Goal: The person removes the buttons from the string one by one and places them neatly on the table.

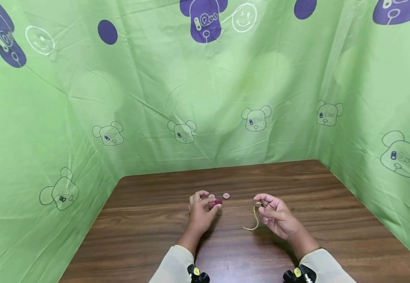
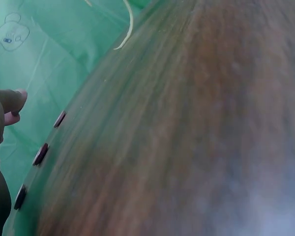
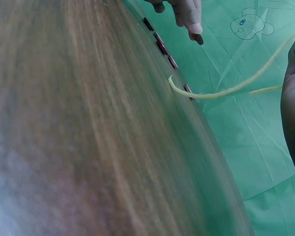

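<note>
My left hand pinches a dark red button between thumb and fingertips, just above the table. The right wrist view shows that button edge-on, off the tabletop. Beneath and beside it lie another dark red button and two pale pink buttons. To the right, my right hand holds a brown button between thumb and fingers. A pale yellow cord runs through or around it, its free end hanging toward the table. How the cord passes the button is partly hidden by the fingers.
The brown wood-grain table spreads under both hands. Green printed fabric rises along its back and sides. In the left wrist view several buttons lie flat near the hand.
</note>
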